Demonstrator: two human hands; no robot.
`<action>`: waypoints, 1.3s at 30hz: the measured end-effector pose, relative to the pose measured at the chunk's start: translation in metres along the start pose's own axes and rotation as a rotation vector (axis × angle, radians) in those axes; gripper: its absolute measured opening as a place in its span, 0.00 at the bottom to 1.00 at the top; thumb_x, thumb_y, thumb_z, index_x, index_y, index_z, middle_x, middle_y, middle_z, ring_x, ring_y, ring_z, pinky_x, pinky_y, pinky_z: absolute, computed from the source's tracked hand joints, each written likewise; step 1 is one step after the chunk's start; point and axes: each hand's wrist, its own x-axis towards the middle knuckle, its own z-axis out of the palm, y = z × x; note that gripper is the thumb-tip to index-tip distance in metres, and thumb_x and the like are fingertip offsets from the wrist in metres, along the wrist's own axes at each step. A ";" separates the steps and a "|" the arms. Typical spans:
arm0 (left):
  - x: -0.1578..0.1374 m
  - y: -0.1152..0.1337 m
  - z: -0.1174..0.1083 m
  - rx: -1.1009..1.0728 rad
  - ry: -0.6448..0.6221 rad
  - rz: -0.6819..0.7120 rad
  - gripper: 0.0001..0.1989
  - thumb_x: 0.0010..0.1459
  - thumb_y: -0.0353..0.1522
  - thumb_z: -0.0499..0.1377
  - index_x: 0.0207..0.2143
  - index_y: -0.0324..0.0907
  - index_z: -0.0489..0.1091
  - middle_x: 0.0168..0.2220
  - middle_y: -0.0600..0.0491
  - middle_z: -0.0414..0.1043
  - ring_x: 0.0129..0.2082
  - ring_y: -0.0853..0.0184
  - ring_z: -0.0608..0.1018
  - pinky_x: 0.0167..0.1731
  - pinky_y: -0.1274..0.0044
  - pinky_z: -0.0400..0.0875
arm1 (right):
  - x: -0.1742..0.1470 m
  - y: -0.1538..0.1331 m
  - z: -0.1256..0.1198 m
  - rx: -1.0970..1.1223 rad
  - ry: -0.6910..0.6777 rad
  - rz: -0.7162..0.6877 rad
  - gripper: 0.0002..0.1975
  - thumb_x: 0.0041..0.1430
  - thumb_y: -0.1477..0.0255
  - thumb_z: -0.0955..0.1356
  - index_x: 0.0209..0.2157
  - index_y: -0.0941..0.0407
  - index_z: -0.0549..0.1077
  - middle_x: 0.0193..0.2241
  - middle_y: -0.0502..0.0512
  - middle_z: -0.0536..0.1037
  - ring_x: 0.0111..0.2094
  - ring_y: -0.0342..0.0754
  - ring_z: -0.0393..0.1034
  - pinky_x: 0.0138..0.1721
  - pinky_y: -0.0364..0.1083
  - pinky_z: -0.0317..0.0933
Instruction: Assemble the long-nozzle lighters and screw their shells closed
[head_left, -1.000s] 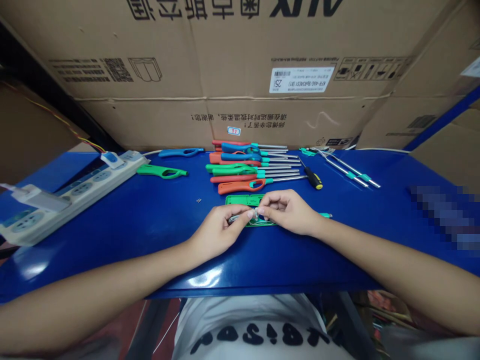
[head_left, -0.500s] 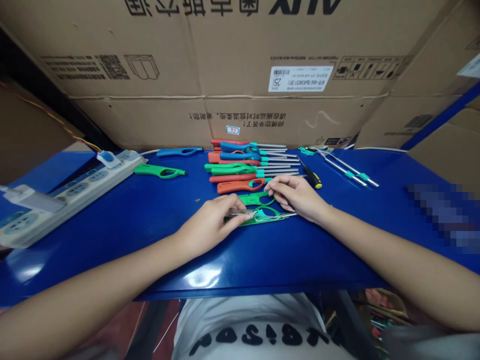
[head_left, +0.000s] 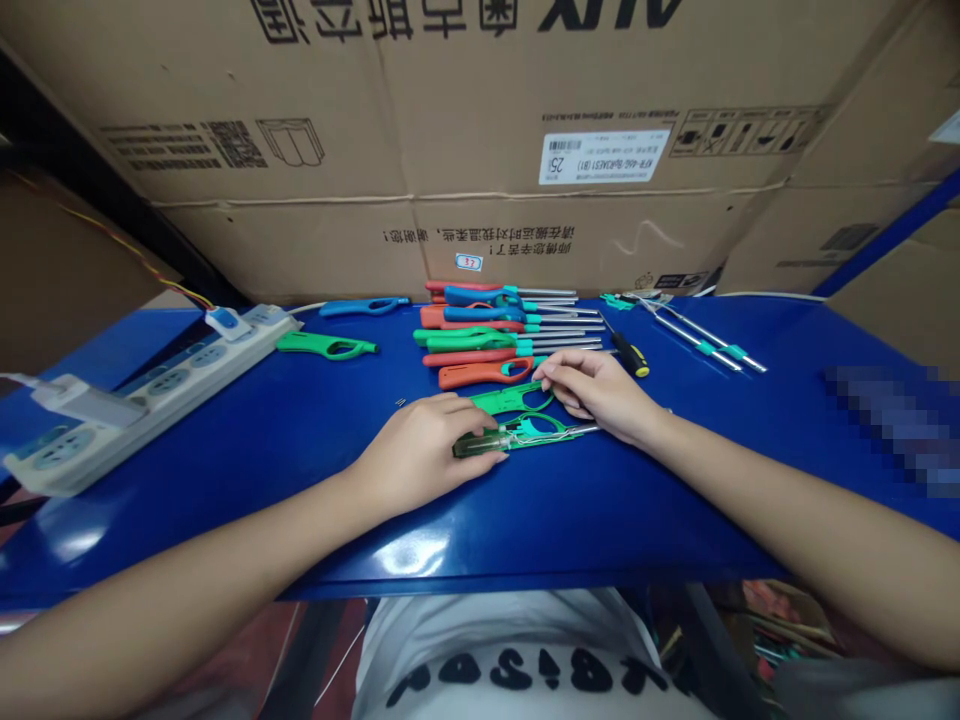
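The lower green lighter casing half (head_left: 576, 435) lies on the blue table, its inside facing up. It holds a see-through fuel tank (head_left: 484, 444), thin wires and a metal rod. My left hand (head_left: 424, 445) grips this half at the handle end, fingers above the tank and thumb below. Just behind lies another green casing half (head_left: 501, 400) with a trigger loop. My right hand (head_left: 600, 395) is closed over the rod end, thumb and forefinger pinched by the loop of the rear half. What they hold, if anything, is hidden.
Behind the hands lie several gas lighters (head_left: 480, 340) in a row. To their right are a screwdriver (head_left: 630, 355) and rods with wires (head_left: 705, 340). Left are a green casing (head_left: 326, 346), a blue casing (head_left: 364, 306), a power strip (head_left: 161, 395) and tiny screws (head_left: 400, 402). Cardboard (head_left: 465, 215) stands behind.
The fuel tank, earlier pinched in my left hand, now sits down in the lower casing half. My left fingers have spread around it. My right hand has barely moved.
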 end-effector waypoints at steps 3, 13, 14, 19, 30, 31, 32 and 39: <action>-0.001 0.002 -0.003 -0.054 -0.006 -0.053 0.08 0.63 0.35 0.62 0.40 0.41 0.79 0.39 0.51 0.80 0.38 0.63 0.80 0.36 0.74 0.73 | 0.001 0.001 0.000 -0.001 0.000 0.002 0.10 0.53 0.66 0.73 0.29 0.58 0.75 0.23 0.49 0.71 0.16 0.34 0.50 0.15 0.39 0.39; 0.003 0.000 -0.001 -0.223 -0.004 -0.114 0.04 0.60 0.30 0.66 0.37 0.43 0.81 0.33 0.54 0.79 0.30 0.70 0.77 0.31 0.78 0.70 | -0.008 0.006 0.001 -0.407 -0.168 -0.310 0.11 0.61 0.64 0.69 0.36 0.57 0.78 0.29 0.53 0.79 0.25 0.41 0.68 0.24 0.41 0.59; 0.003 0.001 -0.001 -0.217 -0.005 -0.111 0.04 0.60 0.30 0.66 0.38 0.43 0.82 0.33 0.54 0.78 0.30 0.70 0.77 0.31 0.78 0.70 | -0.010 0.006 0.001 -0.498 -0.214 -0.414 0.10 0.62 0.66 0.69 0.38 0.57 0.79 0.31 0.55 0.81 0.28 0.43 0.72 0.27 0.42 0.63; 0.000 0.004 -0.004 -0.110 -0.036 -0.059 0.07 0.63 0.31 0.63 0.39 0.43 0.82 0.33 0.52 0.77 0.32 0.67 0.78 0.31 0.78 0.70 | -0.019 0.005 0.001 -0.760 -0.423 -0.865 0.12 0.64 0.75 0.67 0.45 0.55 0.80 0.39 0.55 0.84 0.37 0.47 0.77 0.41 0.47 0.69; -0.005 0.007 -0.001 0.011 -0.047 -0.055 0.08 0.66 0.33 0.59 0.39 0.40 0.78 0.37 0.51 0.75 0.32 0.67 0.79 0.33 0.77 0.72 | -0.017 -0.010 -0.016 -0.873 -0.357 -0.880 0.09 0.64 0.76 0.66 0.44 0.57 0.77 0.39 0.58 0.80 0.41 0.48 0.73 0.44 0.47 0.68; -0.006 0.007 -0.002 0.031 -0.046 -0.060 0.08 0.66 0.33 0.59 0.39 0.40 0.77 0.37 0.51 0.75 0.32 0.67 0.79 0.32 0.77 0.72 | -0.016 -0.013 -0.019 -0.879 -0.365 -0.836 0.08 0.64 0.75 0.67 0.43 0.57 0.76 0.38 0.58 0.78 0.38 0.46 0.72 0.41 0.46 0.67; -0.006 0.008 -0.002 0.062 -0.042 -0.063 0.08 0.65 0.34 0.59 0.40 0.41 0.76 0.38 0.51 0.75 0.32 0.66 0.79 0.32 0.76 0.72 | -0.015 -0.016 -0.023 -0.894 -0.395 -0.780 0.08 0.64 0.73 0.67 0.43 0.57 0.76 0.36 0.57 0.77 0.35 0.45 0.71 0.38 0.45 0.66; -0.004 0.012 -0.010 0.095 -0.015 0.131 0.09 0.65 0.35 0.58 0.45 0.41 0.71 0.47 0.47 0.73 0.49 0.59 0.75 0.49 0.68 0.72 | -0.016 -0.026 -0.032 -0.997 -0.595 -0.470 0.07 0.62 0.75 0.67 0.40 0.57 0.77 0.34 0.53 0.76 0.32 0.43 0.69 0.33 0.42 0.62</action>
